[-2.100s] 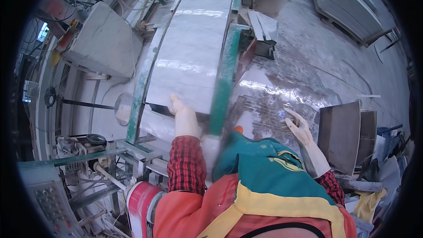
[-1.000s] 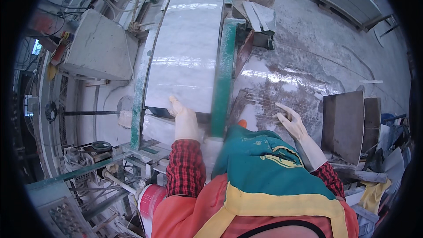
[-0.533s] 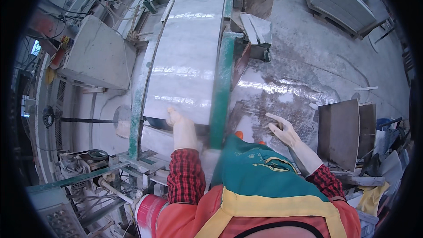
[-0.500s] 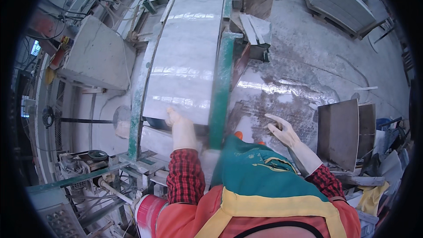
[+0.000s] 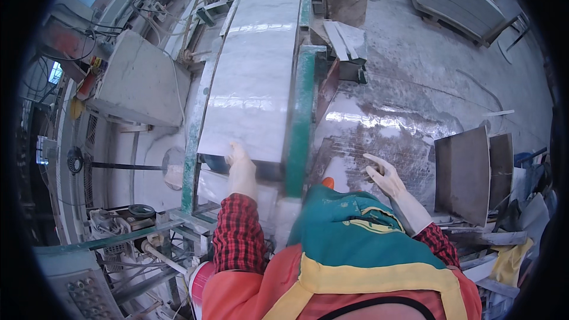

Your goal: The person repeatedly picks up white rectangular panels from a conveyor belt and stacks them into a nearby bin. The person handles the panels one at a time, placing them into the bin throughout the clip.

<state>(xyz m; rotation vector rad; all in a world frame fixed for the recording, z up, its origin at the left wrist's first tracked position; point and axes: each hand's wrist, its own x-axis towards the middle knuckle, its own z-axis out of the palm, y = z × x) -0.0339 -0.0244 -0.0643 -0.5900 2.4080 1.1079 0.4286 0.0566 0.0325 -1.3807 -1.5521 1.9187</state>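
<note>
A long white, grey-veined stone slab [image 5: 252,77] lies on a conveyor frame, stretching away from me between green rails. My left hand [image 5: 240,172], in a pale glove, is at the slab's near edge. Its fingers are stretched out and the fingertips reach onto the top face; the undersides of the fingers are hidden. A dark strip of the conveyor [image 5: 269,170] shows below that edge. To the right, beyond the green rail [image 5: 303,118], my right hand [image 5: 388,182] hangs over the wet floor. It is gloved and open, fingers apart, holding nothing.
Brown boards [image 5: 462,172] stand upright at the right. White offcuts [image 5: 345,41] rest beside the rail. At the left are a large stone block [image 5: 139,83] and a button panel [image 5: 89,290]. Stacked slabs [image 5: 447,3] stand far right.
The view has shifted slightly. The slab's near edge sits a little farther from me, and more of the dark strip shows below it. My left hand stays at that edge; my right hand remains open.
</note>
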